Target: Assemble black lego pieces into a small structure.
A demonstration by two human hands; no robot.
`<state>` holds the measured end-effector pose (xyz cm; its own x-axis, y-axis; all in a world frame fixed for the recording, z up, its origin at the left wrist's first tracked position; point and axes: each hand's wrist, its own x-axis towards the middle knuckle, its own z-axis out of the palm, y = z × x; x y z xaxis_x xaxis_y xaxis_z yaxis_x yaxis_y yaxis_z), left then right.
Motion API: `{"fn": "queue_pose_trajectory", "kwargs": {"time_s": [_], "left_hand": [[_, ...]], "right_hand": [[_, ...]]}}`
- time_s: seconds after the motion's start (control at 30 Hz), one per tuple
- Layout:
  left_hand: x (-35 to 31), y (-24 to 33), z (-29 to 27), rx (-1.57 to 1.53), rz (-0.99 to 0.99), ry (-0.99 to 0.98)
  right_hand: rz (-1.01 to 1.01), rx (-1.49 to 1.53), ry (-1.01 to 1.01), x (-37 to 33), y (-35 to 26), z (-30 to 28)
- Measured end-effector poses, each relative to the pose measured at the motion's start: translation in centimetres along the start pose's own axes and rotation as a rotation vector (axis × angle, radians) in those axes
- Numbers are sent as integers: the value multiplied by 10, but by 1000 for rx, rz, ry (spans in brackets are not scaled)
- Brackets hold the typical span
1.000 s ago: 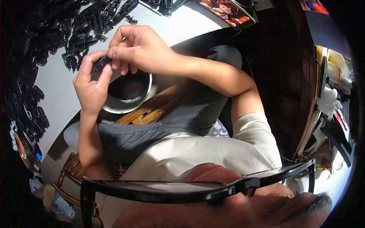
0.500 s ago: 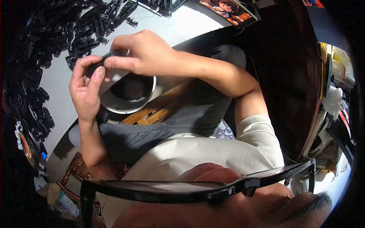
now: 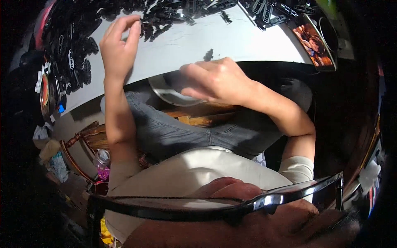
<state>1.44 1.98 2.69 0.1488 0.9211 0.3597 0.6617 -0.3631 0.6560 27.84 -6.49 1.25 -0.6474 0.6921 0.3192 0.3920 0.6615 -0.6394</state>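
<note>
My left hand (image 3: 120,47) is over the white tabletop (image 3: 173,53), its curved fingertips at the edge of a heap of small black plastic parts (image 3: 157,20). Thumb and forefinger are slightly apart, and no part shows plainly between them. My right hand (image 3: 219,80) hangs over a pale-rimmed bowl (image 3: 182,102) in front of my lap. Motion smears its fingers, so whether they hold anything is hidden. Just beyond that hand, one loose black plastic part (image 3: 209,54) lies near the table's front edge.
At the right end of the table stands a phone-like screen (image 3: 315,45) with a lit picture. More black parts (image 3: 269,14) lie at the back right. A wooden chair (image 3: 89,138) is at my left, beside a clear jar (image 3: 102,159) with pink in it.
My hands, together around a dark piece before, have parted. The left has gone up to the heap; the right has moved over the bowl. The view has shifted, showing more tabletop.
</note>
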Motion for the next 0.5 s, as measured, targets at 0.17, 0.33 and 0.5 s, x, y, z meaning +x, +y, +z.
{"fn": "queue_pose_trajectory", "kwargs": {"time_s": [0.17,0.33,0.5], "left_hand": [[-1,0,0,296,292,-30],[-8,4,27,358,343,-73],[8,16,46,428,529,55]], "right_hand": [[-2,-211,90,3,9,-24],[149,-277,-58,6,11,-32],[124,-338,-6,5,32,-19]]}}
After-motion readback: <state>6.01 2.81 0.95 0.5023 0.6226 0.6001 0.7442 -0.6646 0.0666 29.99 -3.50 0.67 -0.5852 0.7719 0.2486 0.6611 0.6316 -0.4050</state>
